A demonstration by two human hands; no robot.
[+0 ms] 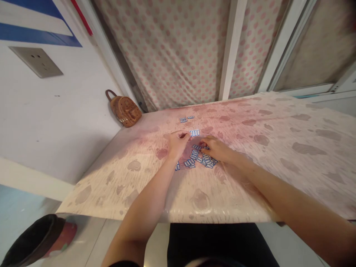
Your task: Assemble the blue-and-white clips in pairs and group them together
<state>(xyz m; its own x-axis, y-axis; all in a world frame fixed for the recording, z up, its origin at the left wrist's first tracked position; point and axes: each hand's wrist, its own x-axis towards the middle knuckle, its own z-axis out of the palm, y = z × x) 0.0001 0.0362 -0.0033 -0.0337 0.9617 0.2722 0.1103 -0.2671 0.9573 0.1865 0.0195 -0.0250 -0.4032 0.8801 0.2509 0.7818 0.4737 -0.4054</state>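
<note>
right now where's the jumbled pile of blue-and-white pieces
The pile lies just right of centre in the head view, on the tablecloth, partly hidden by the right hand.

Any marks on the small blue-and-white pieces (207, 160) were too small to read, and their overlapping heap defied counting. The right hand (217, 148) covered part of that heap and whatever lay beneath its fingers. Whether the left hand (178, 142) gripped the near end of the short row (195, 132) or only touched it could not be told. The left forearm (157, 189) partly hid a piece beside the wrist. The right forearm (267, 181) and worktop (278, 148) ran off the right edge; the dark-rimmed container (62, 237) was cut at the bottom, the spotted curtain (178, 48) at the top.
</note>
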